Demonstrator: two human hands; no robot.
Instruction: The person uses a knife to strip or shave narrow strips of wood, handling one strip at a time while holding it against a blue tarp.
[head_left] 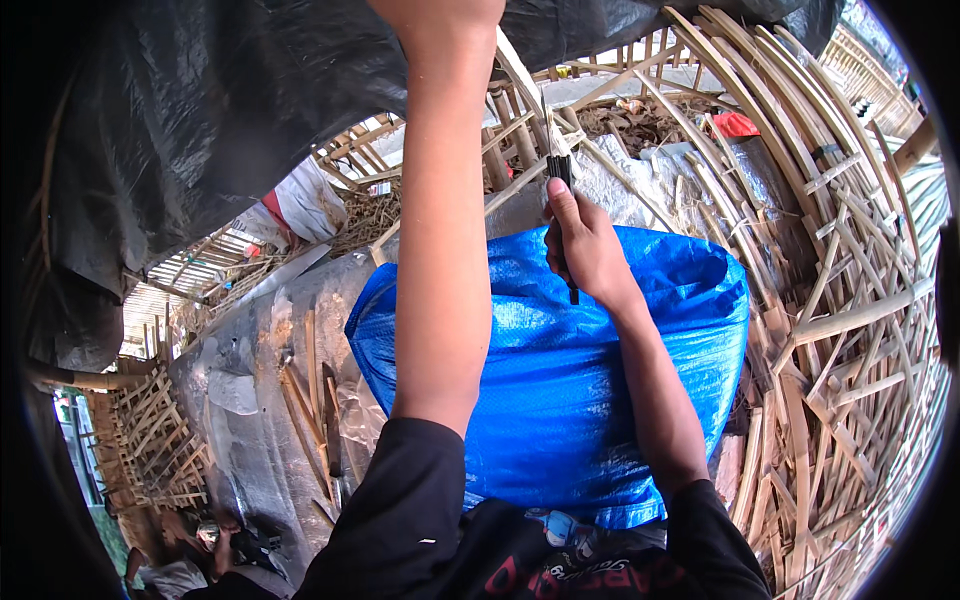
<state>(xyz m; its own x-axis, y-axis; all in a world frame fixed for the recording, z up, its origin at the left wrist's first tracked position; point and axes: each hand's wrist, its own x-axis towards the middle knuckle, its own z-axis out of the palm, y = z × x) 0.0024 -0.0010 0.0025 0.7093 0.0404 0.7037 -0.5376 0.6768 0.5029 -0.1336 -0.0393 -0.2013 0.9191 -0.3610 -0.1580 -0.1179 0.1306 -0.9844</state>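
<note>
My right hand (588, 240) is wrapped round the black handle of a knife (560, 170), its thumb laid along the handle. The narrow blade points up and away from me, against or close beside a pale bamboo strip (520, 75). My left arm reaches straight up across the view, and only the wrist and heel of my left hand (440, 12) show at the top edge. Its fingers are cut off by the frame. The strip's upper end runs up beside that wrist. A blue woven plastic sheet (545, 390) spreads over my lap beneath both forearms.
Long bamboo strips (770, 110) and a heap of split bamboo (850, 400) crowd the right side. Black plastic sheeting (220, 100) hangs at upper left. Thin bamboo sticks (310, 400) lie on grey plastic to my left. Another person (215, 545) sits at lower left.
</note>
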